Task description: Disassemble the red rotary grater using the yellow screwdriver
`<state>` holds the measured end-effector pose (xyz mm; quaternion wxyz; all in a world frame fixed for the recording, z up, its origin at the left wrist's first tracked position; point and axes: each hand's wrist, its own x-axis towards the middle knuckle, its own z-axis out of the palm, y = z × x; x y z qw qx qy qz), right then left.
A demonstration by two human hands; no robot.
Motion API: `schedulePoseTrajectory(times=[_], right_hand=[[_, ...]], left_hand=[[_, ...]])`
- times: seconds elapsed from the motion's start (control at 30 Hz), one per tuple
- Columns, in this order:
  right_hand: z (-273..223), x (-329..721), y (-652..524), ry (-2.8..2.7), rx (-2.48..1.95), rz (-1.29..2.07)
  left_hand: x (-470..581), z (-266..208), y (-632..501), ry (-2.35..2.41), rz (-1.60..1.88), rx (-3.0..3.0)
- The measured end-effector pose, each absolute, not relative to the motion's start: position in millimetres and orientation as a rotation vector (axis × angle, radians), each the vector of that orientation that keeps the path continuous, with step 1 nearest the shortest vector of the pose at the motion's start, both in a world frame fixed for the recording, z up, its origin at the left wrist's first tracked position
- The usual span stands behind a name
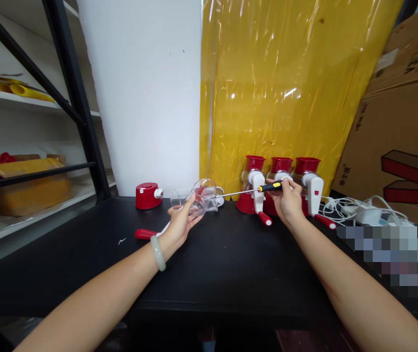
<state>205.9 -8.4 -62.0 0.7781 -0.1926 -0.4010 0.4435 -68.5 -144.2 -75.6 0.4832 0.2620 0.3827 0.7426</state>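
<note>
My left hand (181,220) is closed around a clear plastic housing (197,200) and holds it just above the black table. In my right hand (288,198) is a screwdriver (271,186) with a black and yellow handle, its long shaft pointing left. The shaft's tip reaches the clear housing; exact contact cannot be made out. Under my left wrist lies a crank with a red handle (146,234). Behind the left hand stands a red base (147,196) with a white knob. A white round part (220,196) is partly hidden behind the housing.
Several assembled red-and-white rotary graters (255,183) stand at the back right, close to my right hand. White cables and adapters (366,212) lie farther right. Small screws (121,241) rest on the black table (209,274). A metal-framed shelf (67,73) borders the left, cardboard (400,112) the right.
</note>
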Motion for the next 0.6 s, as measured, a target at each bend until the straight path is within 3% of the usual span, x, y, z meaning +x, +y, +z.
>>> schedulePoseTrajectory(times=[0.4,0.6], right_hand=[[-56.7,206.5,-13.2,-0.896,-0.395,0.992],[-63.3,209.9,-7.4,-0.909,-0.481,0.826]], left_hand=[[-67.6,-75.2,-144.3,0.928,1.806,0.631],[-66.1,-74.4,-144.9,0.934,1.827,0.605]])
